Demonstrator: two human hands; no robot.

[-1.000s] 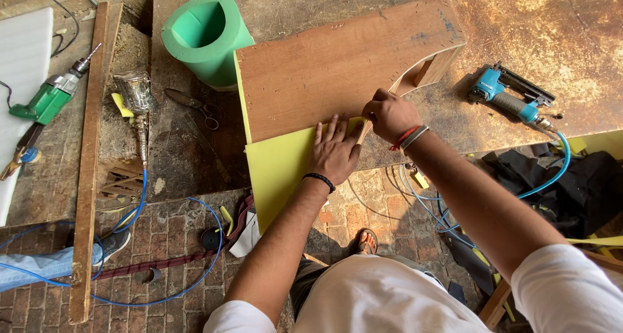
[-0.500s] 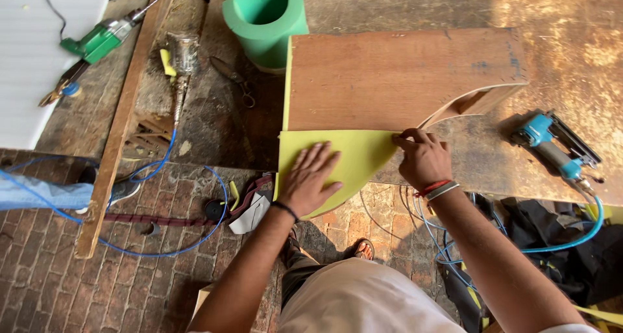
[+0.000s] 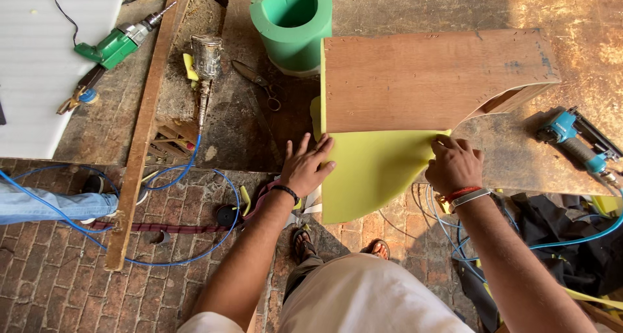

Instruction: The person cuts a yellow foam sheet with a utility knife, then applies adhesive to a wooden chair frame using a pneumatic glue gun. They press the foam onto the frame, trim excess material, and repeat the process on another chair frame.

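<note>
The left hand lies flat with its fingers spread, palm down against the left edge of a yellow-green foam sheet, just below the lower left corner of a curved plywood panel that lies on top of the foam. The right hand has its fingers curled, pinching the foam's right edge where it meets the panel's curved cut-out. The foam hangs over the near edge of a worn wooden workbench, its lower part curving to a point above the brick floor. A green foam cylinder stands behind the panel, touching its far left corner. Scissors lie just left of it, near a metal spray gun with a blue hose. A green electric drill rests on a white sheet at far left. A teal pneumatic stapler lies on the bench to the right of the right hand. Another person's jeans-clad leg shows at the left edge.
</note>
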